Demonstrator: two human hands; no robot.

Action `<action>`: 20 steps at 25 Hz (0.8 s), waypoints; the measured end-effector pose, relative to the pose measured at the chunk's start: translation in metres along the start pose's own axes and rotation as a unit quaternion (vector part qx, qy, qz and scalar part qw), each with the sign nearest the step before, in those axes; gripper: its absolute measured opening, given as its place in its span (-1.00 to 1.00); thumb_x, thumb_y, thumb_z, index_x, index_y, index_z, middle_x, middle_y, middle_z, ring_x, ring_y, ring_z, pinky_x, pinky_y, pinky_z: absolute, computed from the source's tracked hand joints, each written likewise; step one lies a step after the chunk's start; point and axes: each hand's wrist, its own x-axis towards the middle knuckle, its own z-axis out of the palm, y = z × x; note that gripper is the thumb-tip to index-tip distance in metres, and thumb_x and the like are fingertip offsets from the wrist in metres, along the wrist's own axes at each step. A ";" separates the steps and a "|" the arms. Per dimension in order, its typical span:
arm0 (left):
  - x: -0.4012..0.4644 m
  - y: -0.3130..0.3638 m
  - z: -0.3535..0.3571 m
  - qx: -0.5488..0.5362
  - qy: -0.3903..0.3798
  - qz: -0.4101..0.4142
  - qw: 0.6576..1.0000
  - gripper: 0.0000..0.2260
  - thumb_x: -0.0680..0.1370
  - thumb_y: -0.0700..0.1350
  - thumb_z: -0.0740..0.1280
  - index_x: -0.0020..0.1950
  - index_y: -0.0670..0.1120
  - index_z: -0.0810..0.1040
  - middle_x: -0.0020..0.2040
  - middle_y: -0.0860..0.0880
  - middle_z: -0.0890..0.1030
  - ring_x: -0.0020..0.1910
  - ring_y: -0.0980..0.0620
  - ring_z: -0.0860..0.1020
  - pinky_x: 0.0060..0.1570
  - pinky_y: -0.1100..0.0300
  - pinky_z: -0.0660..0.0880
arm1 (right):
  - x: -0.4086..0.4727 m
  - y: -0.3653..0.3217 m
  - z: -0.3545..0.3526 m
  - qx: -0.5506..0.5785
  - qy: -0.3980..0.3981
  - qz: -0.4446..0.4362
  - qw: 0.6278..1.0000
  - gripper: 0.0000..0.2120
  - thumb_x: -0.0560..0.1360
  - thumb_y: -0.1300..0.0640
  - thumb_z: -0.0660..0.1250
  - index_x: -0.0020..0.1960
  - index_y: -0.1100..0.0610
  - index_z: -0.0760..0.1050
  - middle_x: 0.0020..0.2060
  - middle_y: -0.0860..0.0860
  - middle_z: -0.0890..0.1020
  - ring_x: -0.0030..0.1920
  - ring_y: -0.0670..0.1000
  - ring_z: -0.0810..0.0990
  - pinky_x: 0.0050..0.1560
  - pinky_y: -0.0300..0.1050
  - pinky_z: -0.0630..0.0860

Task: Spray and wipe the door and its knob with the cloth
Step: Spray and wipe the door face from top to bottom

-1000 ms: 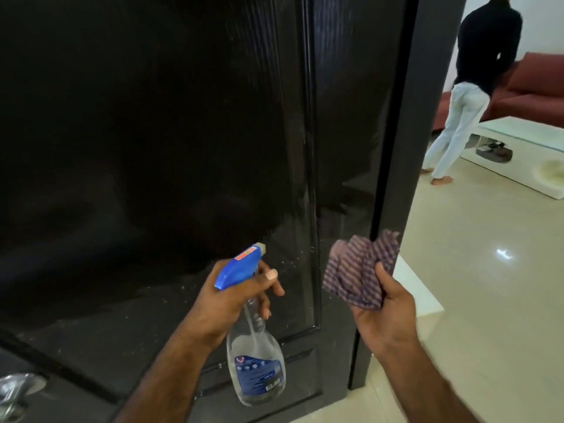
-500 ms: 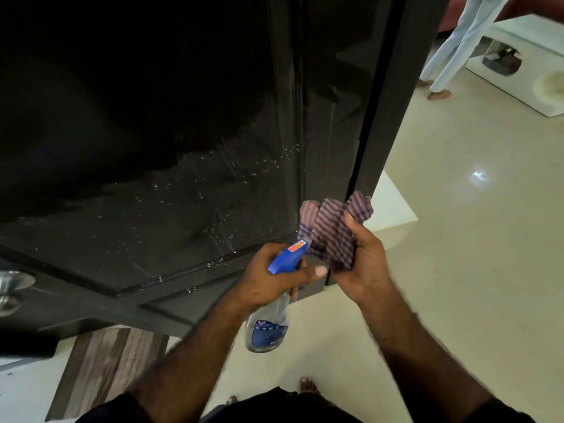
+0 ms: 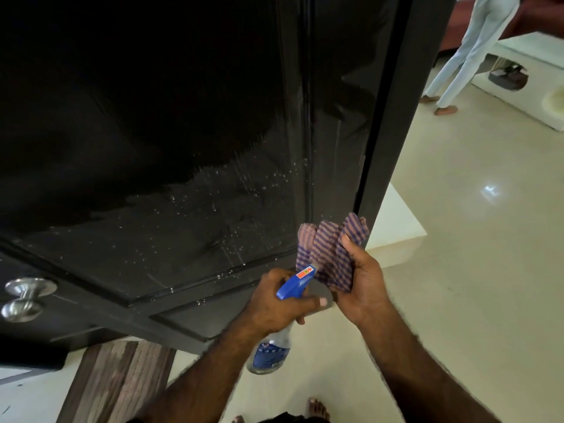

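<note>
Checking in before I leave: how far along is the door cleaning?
Sprayed: droplets speckle the glossy black door. In hand: left hand grips the blue-topped spray bottle, right hand the striped purple cloth. Left: wiping the droplets, and the silver metal knob.

Glossy cream floor (image 3: pixel 457 239); striped brown mat (image 3: pixel 119 380) lying by door (image 3: pixel 183 117).

One door (image 3: pixel 183 117), one knob (image 3: pixel 26 297), one cloth (image 3: pixel 329 251), one spray bottle (image 3: pixel 271 352), one mat (image 3: pixel 119 380).
</note>
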 end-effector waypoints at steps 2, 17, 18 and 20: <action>0.005 0.016 -0.004 -0.041 0.019 0.029 0.999 -0.68 0.45 -0.07 0.64 -0.28 -0.19 0.57 -0.40 -0.14 0.58 -0.43 -0.08 0.58 -0.29 -0.02 0.58 | 0.000 -0.008 0.007 0.022 -0.012 -0.014 1.000 -0.57 0.68 0.06 0.27 0.51 0.17 0.54 0.37 0.19 0.66 0.26 0.22 0.71 0.23 0.17 0.68; 0.076 0.160 -0.045 -0.075 0.168 0.083 0.979 -0.61 0.43 -0.17 0.64 0.11 -0.09 0.50 -0.23 -0.07 0.65 -0.40 0.02 0.64 -0.29 0.21 0.65 | 0.006 -0.118 0.079 -0.024 -0.023 -0.201 0.979 -0.67 0.72 -0.02 0.24 0.35 0.09 0.63 0.26 0.15 0.73 0.24 0.17 0.73 0.15 0.14 0.71; 0.074 0.159 -0.048 -0.090 0.175 0.075 0.978 -0.61 0.44 -0.17 0.64 0.11 -0.08 0.50 -0.23 -0.08 0.65 -0.39 0.02 0.64 -0.28 0.19 0.66 | 0.009 -0.124 0.083 -0.035 -0.002 -0.215 0.976 -0.65 0.73 -0.07 0.25 0.38 0.08 0.62 0.28 0.13 0.72 0.27 0.16 0.72 0.20 0.13 0.69; 0.070 0.160 -0.061 -0.104 0.176 0.095 0.974 -0.68 0.46 -0.17 0.62 0.06 -0.20 0.54 -0.22 -0.12 0.65 -0.37 -0.02 0.63 -0.25 0.15 0.67 | 0.012 -0.147 0.107 -0.078 0.013 -0.311 0.947 -0.60 0.74 -0.10 0.27 0.50 0.05 0.53 0.31 0.03 0.70 0.33 0.05 0.68 0.31 0.07 0.64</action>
